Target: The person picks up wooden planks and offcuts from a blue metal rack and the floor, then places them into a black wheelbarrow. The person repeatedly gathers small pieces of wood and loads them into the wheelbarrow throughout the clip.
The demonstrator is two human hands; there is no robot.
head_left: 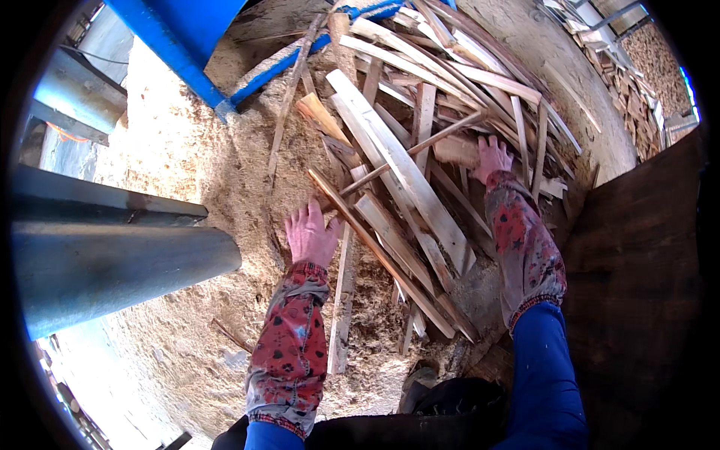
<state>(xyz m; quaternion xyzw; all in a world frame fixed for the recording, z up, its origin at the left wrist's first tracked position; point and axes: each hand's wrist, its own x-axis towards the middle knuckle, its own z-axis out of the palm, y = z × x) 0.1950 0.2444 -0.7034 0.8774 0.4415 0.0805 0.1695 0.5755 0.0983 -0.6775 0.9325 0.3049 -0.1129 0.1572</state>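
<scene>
The left hand (310, 234) hovers spread wide, just left of a long slat (379, 251) running far-left to near-right. The right hand (491, 157) lies farther off on the scrap-wood pile (420, 97), seemingly gripping a short block (456, 150).

Two hands (311, 234), many wood slats (405, 172)
</scene>
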